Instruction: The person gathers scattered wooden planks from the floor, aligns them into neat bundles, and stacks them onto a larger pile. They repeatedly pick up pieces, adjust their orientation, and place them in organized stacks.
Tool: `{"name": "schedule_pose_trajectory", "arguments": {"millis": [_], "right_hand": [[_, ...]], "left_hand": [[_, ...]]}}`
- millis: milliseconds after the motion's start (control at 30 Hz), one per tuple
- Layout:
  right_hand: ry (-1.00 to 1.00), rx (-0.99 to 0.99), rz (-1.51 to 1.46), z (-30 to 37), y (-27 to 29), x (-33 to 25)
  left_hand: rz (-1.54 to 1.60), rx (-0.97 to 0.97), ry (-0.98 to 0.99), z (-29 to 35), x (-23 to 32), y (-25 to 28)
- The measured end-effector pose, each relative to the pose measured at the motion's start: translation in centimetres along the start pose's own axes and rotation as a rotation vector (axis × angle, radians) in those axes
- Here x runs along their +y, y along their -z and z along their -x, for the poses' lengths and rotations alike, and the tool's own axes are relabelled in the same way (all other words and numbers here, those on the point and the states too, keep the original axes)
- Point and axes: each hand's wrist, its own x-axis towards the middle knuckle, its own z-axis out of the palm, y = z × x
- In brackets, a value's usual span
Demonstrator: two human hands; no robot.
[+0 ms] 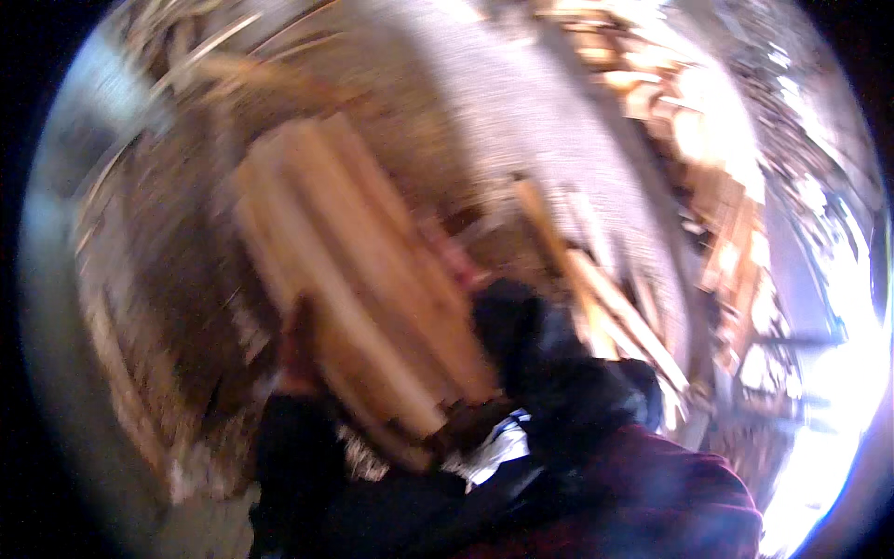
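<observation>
A stack of narrow wooden boards (358, 270) is held between my two hands in front of my body, tilted so that its far end points up and to the left. My left hand (300, 349) grips the stack's left side close to the near end. On the opposite side, my right hand (452, 252) holds the right edge around the middle, partly hidden behind the wood. Both hands are smeared by motion. Dark sleeves cover my forearms.
Loose wooden strips (605, 298) lie to the right of my right arm. Farther right runs a long pile of cut wood pieces (726, 186), beyond a pale strip of ground (531, 102). More thin sticks (214, 56) are scattered at the far left.
</observation>
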Motion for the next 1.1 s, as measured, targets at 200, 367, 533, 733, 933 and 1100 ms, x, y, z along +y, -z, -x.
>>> {"name": "schedule_pose_trajectory", "arguments": {"millis": [200,367,533,733,933,1100], "right_hand": [[-0.052,-0.022,-0.072,-1.8,1.6,4.2],[-0.077,-0.002,-0.125,-1.2,2.9,7.3],[-0.109,0.023,-0.170,0.9,3.2,10.1],[0.007,-0.101,-0.200,4.8,2.1,10.3],[0.183,-0.215,-0.078,8.0,1.7,7.8],[0.491,-0.240,0.026,11.3,1.6,3.9]], "left_hand": [[-0.069,0.105,-0.056,5.0,0.3,-4.9],[-0.055,0.156,-0.003,6.0,0.4,-5.8],[-0.103,0.159,-0.050,7.9,-0.3,-4.6],[-0.175,0.130,-0.023,8.1,-2.7,-5.3],[-0.295,0.101,-0.046,7.5,-3.8,-7.4],[-0.514,0.040,-0.196,6.7,-2.0,-11.4]]}}
